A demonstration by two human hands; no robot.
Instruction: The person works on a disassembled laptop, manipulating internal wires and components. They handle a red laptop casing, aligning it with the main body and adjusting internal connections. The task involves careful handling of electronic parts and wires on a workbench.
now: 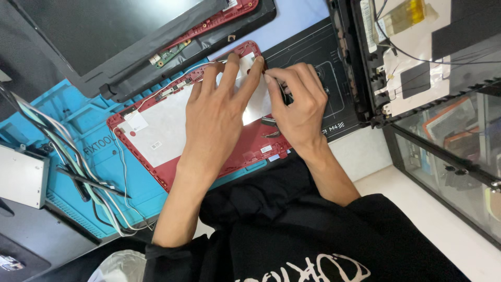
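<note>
A red laptop lid cover (250,149) with a pale foil lining lies inside-up on a blue work mat (88,151). My left hand (216,117) rests flat on the lining, its fingers spread and reaching the cover's far edge. Beside it, my right hand (297,102) is curled, the fingertips pinched near that same far corner, touching my left index finger. A thin dark tool (284,95) shows between the right fingers. A thin white wire (121,156) runs along the cover's left side.
A black screen panel (104,31) lies at the top left, with a red frame part under it. An opened black laptop lid (417,52) sits at the top right above a glass case (454,151). A white box (21,177) and loose cables (78,175) lie left.
</note>
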